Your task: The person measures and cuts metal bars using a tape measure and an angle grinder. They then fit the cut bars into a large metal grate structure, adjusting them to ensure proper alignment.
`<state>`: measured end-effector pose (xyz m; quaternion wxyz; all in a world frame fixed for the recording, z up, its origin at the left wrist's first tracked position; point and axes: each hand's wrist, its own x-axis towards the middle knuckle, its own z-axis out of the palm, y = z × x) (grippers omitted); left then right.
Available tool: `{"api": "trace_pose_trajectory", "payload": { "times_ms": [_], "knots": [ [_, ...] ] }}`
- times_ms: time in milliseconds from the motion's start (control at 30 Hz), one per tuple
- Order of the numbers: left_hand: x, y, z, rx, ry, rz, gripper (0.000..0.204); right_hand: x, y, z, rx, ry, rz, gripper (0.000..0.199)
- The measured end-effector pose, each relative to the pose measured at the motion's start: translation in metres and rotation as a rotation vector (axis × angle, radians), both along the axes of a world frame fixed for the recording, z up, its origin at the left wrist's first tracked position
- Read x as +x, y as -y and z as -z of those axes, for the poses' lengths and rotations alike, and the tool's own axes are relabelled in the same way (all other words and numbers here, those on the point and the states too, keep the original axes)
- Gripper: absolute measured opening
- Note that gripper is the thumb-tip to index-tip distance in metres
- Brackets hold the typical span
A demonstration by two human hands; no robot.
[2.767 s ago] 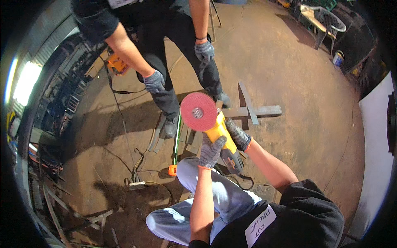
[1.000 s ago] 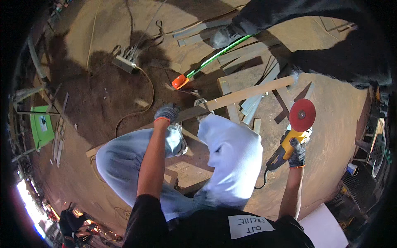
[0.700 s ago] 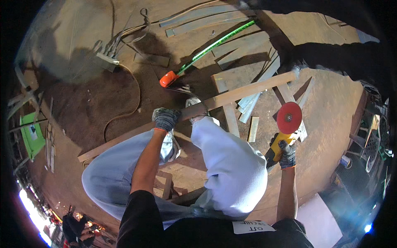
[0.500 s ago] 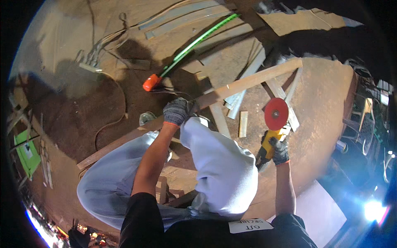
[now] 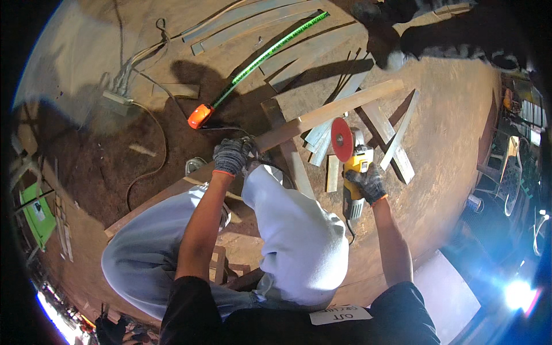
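The person crouches over a dirt floor, both hands in grey knit gloves with orange cuffs. The left hand [image 5: 232, 156] is curled down onto a long wooden plank [image 5: 330, 108], fingers wrapped together over its edge just above the left knee, pinning it in place. The plank runs from near left, under the legs, up to far right, where its free end lies across other offcuts.

The right hand [image 5: 366, 183] is clamped around the body of a yellow angle grinder [image 5: 352, 178], held out to the right of the right knee. Its red disc [image 5: 341, 140] stands on edge at the far end of the tool, just beside the plank and very near its lower edge (whether it touches the wood cannot be told). The grinder's grey tail end points back toward the person.

Around the disc lie several short pale wood strips [image 5: 384, 126], some crossing each other. Farther off, to the left, an orange tape measure [image 5: 199, 116] rests on the ground with its green blade [image 5: 270, 54] stretched out toward the far right. A cable [image 5: 154, 155] curves over the dirt at left. Another person's dark leg and shoe [image 5: 397, 34] stand at the far edge
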<state>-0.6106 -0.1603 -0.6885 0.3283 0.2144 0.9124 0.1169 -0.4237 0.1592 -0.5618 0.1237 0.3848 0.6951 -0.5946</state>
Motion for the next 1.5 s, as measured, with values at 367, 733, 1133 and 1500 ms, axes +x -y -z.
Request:
{"api": "trace_pose_trajectory", "payload": {
  "times_ms": [367, 733, 1133, 1500],
  "knots": [
    [0.006, -0.107, -0.019, 0.005, -0.160, -0.310, 0.079, -0.049, 0.004, 0.025, 0.134, 0.134, -0.252, 0.045],
    [-0.003, -0.107, -0.005, -0.096, 0.037, -0.217, 0.103, -0.074, -0.002, 0.048, 0.198, 0.225, -0.464, 0.043],
    [-0.013, -0.107, -0.018, -0.068, 0.185, -0.248, 0.102, -0.088, 0.004, 0.035, 0.166, 0.237, -0.425, 0.048],
    [-0.007, -0.107, -0.010, -0.056, 0.109, -0.244, 0.101, -0.085, 0.003, 0.041, 0.180, 0.224, -0.416, 0.045]
  ]
}}
